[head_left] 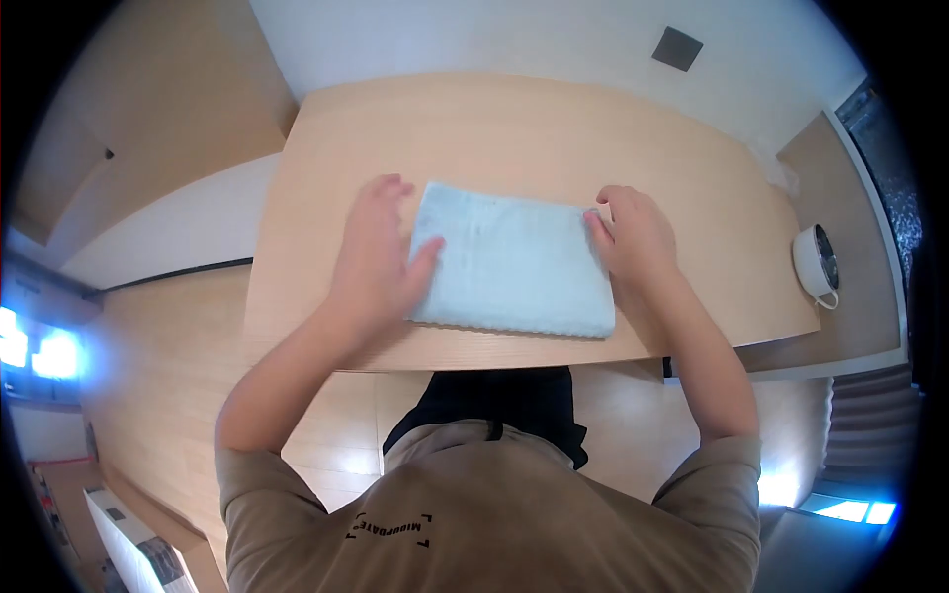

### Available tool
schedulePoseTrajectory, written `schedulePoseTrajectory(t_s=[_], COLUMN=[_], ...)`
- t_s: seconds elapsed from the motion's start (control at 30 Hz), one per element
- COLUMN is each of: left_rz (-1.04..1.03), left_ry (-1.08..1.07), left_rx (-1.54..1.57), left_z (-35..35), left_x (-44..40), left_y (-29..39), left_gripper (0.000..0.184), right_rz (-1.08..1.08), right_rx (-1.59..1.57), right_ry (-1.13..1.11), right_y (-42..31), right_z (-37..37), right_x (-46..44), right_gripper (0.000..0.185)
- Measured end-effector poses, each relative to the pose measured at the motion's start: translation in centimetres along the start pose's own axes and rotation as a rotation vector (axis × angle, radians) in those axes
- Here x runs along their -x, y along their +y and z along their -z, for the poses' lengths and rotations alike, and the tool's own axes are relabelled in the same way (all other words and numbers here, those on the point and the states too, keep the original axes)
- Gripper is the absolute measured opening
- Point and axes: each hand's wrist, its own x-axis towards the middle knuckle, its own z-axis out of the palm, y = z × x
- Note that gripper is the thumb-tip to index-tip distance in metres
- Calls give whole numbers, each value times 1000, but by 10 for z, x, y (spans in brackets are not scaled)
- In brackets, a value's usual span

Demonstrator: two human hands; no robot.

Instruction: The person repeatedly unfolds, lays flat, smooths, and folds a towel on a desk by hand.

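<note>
A pale blue towel (514, 262), folded into a rectangle, lies flat near the front edge of the wooden table. My left hand (374, 252) is at its left side, a little blurred, with fingers spread and the thumb over the towel's edge. Around the far right corner, my right hand (635, 232) has its thumb and bent forefinger closed on the towel; a small grey bit shows by the thumb tip.
The light wooden table (474, 128) meets a white wall behind. A white pot (815, 265) with a handle stands at the right end, beside a raised side panel. Wooden cabinetry (178, 109) rises at the left.
</note>
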Motion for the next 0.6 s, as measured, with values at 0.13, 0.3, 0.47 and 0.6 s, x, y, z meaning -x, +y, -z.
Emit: schedulePoseTrajectory(t_s=[0.13,0.3,0.47,0.6], left_rz=[-265,-274,-193,-223], left_ry=[-398,-570,-579,-579], left_rx=[-100,-154,-171,-190], left_z=[-2,-7,-7,-30], left_x=[21,31,-2,-22], left_y=[31,34,40,18], left_gripper=[69,78,79,82], right_rz=[368,433,324,377], right_rx=[-82,-79,-59,-80], right_ry=[-81,-268,-349,-126], right_y=[-39,-50,-65,-48], right_z=[20,6,31,-19], right_x=[21,50,27,2], right_gripper=[53,67,70,68])
